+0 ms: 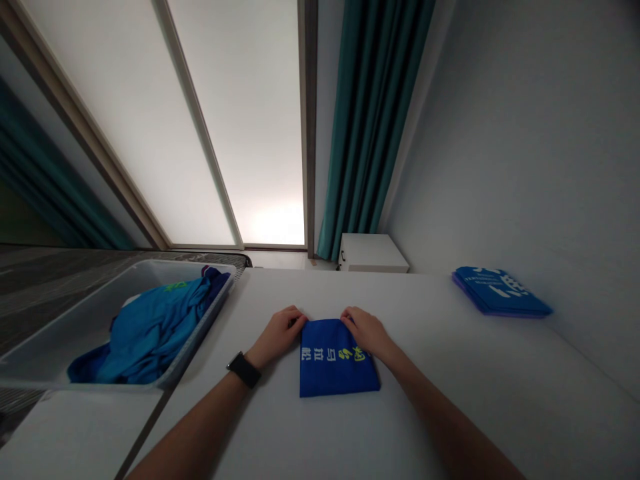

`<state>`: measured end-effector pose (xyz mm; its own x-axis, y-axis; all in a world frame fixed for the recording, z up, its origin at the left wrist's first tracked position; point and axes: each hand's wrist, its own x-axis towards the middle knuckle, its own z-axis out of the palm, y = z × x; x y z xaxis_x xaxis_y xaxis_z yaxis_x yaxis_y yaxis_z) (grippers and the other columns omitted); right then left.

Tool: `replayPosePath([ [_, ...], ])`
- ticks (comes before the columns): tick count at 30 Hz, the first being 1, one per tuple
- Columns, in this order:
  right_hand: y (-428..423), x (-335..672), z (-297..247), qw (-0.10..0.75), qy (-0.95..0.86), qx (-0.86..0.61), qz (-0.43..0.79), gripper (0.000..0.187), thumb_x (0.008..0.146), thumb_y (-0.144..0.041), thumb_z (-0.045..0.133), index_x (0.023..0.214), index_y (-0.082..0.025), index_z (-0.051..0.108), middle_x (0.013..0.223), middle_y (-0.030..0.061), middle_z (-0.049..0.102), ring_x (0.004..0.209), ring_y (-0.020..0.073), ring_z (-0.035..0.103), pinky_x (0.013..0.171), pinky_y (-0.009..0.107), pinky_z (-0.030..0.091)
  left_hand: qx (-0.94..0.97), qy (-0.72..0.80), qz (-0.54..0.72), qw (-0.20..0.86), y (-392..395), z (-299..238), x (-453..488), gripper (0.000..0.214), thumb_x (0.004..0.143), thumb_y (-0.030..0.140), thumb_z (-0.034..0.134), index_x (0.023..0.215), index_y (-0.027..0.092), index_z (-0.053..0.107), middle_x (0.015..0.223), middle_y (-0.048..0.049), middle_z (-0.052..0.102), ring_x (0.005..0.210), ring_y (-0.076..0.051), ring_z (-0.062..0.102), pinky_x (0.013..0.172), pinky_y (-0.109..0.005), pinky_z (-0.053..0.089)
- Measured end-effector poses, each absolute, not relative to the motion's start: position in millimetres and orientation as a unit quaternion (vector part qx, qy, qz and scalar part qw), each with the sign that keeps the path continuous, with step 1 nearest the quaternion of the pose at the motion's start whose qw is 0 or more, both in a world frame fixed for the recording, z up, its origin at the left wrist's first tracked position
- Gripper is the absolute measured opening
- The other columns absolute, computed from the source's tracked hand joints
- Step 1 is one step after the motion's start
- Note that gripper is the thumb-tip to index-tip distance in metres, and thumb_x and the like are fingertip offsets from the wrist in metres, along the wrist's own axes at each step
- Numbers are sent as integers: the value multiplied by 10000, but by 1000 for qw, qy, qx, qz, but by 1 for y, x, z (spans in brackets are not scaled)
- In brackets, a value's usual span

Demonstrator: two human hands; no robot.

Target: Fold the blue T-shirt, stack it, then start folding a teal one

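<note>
A blue shirt [340, 377], folded into a flat square, lies on the white table [260, 433] in front of me. White and yellow-green characters are printed across its top face. At its far left corner, my left hand [283, 331] has its fingers curled in and closed on the edge. My right hand [367, 330] pinches the far right corner, and its palm covers part of the print. The fingertips of both hands are partly hidden. A dark watch [244, 369] is on my left wrist.
On the left stands a translucent plastic bin [35, 347] with crumpled blue garments [155, 327] inside. A stack of folded blue garments [500, 293] sits at the far right by the wall. Beyond the table's far edge is a white cabinet [373, 252].
</note>
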<state>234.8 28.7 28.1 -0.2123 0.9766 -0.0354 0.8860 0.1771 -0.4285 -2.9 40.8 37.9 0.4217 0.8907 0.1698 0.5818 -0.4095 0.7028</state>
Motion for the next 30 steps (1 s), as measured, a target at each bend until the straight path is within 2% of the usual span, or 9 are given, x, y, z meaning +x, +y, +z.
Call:
replayPosePath([
  [4, 26, 233, 29, 138, -751, -617, 193, 221, 977, -278, 413, 990, -213, 624, 1046, 48, 682, 959, 179, 620, 798, 276, 400, 797, 450, 273, 295, 41, 37, -10, 337, 936, 356, 442, 786, 165, 676, 790, -49, 651, 748, -184, 593, 711, -292, 439],
  [8, 22, 238, 30, 211, -732, -606, 231, 208, 961, -279, 432, 983, -201, 623, 1006, 48, 693, 941, 172, 626, 826, 277, 420, 786, 444, 286, 320, 40, 38, -17, 299, 925, 345, 460, 970, 162, 693, 905, -62, 690, 801, -187, 615, 750, -295, 464],
  [11, 19, 241, 28, 242, -734, -593, 225, 196, 954, -259, 437, 975, -190, 620, 999, 56, 681, 937, 173, 617, 848, 280, 432, 790, 436, 291, 317, 39, 38, -18, 312, 930, 362, 461, 956, 157, 695, 899, -65, 678, 777, -178, 607, 719, -285, 462],
  [18, 12, 233, 32, 151, -810, -563, 71, 228, 986, -241, 398, 939, -177, 611, 978, 93, 633, 952, 218, 573, 879, 326, 424, 791, 447, 286, 304, 34, 42, -11, 331, 935, 387, 459, 902, 164, 701, 879, -61, 647, 760, -169, 592, 716, -280, 455],
  [22, 12, 231, 32, 142, -802, -573, 88, 211, 995, -265, 403, 966, -179, 593, 996, 85, 634, 941, 206, 590, 858, 310, 430, 795, 457, 259, 303, 32, 43, -7, 318, 920, 396, 479, 950, 174, 704, 892, -61, 635, 730, -164, 581, 698, -281, 453],
  [30, 18, 230, 33, 93, -798, -588, 97, 218, 1010, -294, 385, 946, -198, 570, 987, 78, 675, 903, 196, 626, 778, 278, 417, 810, 476, 203, 276, 31, 43, -7, 289, 901, 370, 497, 892, 162, 698, 858, -67, 606, 756, -191, 581, 709, -305, 445],
])
